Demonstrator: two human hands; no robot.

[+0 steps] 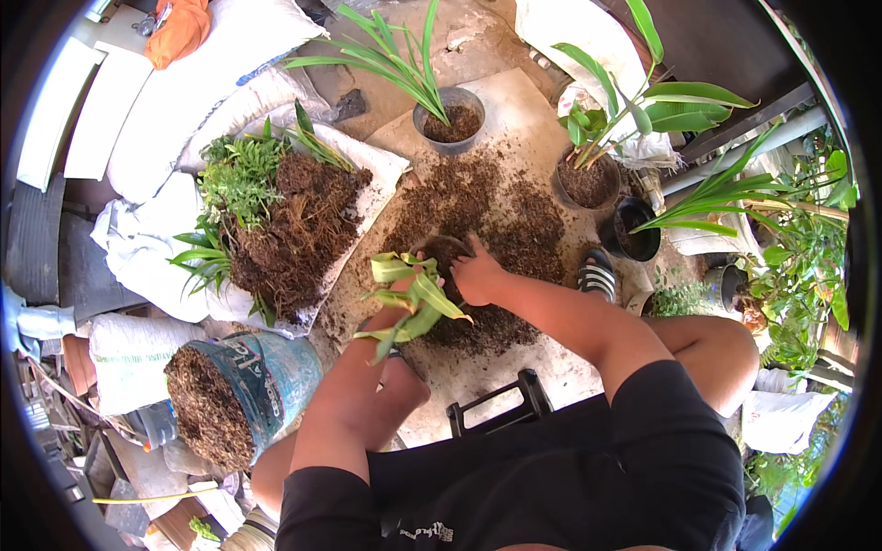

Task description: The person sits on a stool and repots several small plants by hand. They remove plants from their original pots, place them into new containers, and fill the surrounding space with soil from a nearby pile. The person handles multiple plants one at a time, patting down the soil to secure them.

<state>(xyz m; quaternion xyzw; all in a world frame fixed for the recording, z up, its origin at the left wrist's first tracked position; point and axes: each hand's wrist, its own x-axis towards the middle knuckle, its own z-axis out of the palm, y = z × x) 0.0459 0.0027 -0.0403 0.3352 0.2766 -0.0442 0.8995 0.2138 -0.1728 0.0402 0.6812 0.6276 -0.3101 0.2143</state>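
Observation:
A small pot (443, 248) of dark soil stands amid loose soil (503, 211) on a pale sheet in front of me. My right hand (475, 274) is at the pot's right rim, fingers bent against it. My left hand (409, 280) is at the pot's left side, mostly hidden under the broad yellow-green leaves (423, 303) of a plant; whether it grips the plant or the pot I cannot tell.
Potted plants stand behind (449, 129) and at the right (588, 186), beside a black pot (632, 230). Uprooted plants with root balls (294, 230) lie on white sacks at the left, above a blue bucket of mulch (285, 386). A black stool (496, 395) is below me.

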